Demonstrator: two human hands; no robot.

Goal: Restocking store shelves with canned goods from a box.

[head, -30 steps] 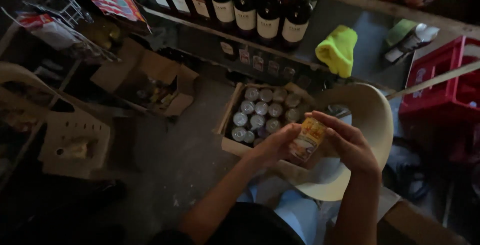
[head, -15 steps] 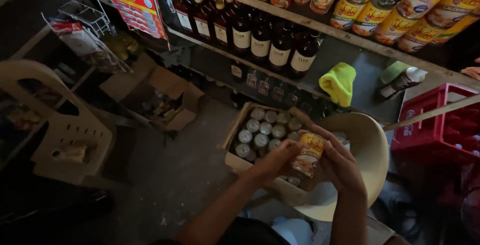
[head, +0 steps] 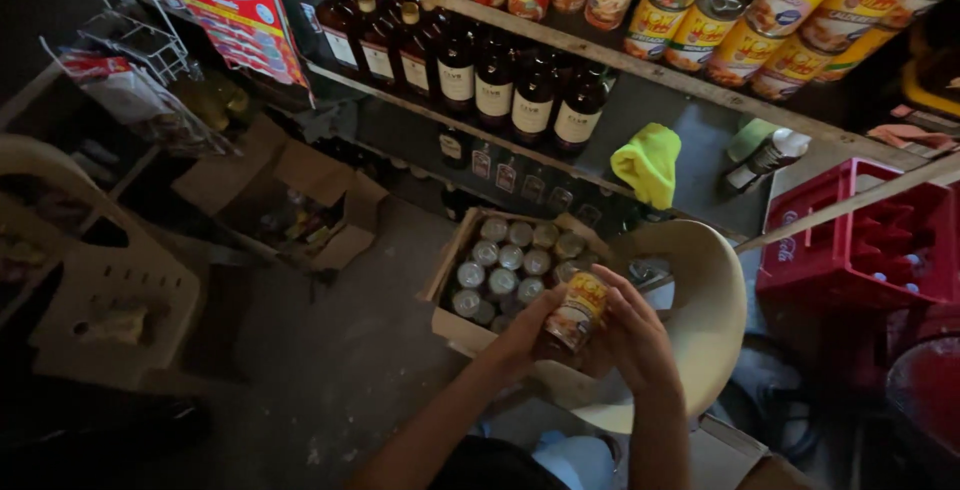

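Note:
Both my hands hold one small tin can (head: 577, 309) with a yellow and orange label, tilted, above the edge of a cardboard box. My left hand (head: 523, 333) grips it from the left and below. My right hand (head: 631, 335) wraps its right side. Right behind the can, the open cardboard box (head: 446, 325) holds several upright tin cans (head: 503, 265) with silver lids. The box rests on a cream plastic chair (head: 706, 315).
Shelves ahead carry dark glass bottles (head: 495, 85) and yellow-labelled cans (head: 760, 35). A yellow cloth (head: 648, 162) lies on a lower shelf. A red crate (head: 862, 250) stands right. An open carton (head: 300, 215) and a cream plastic chair (head: 95, 295) sit left on the concrete floor.
My view has tilted up, showing more of the upper shelves. My hands have kept the can and turned it slightly between them.

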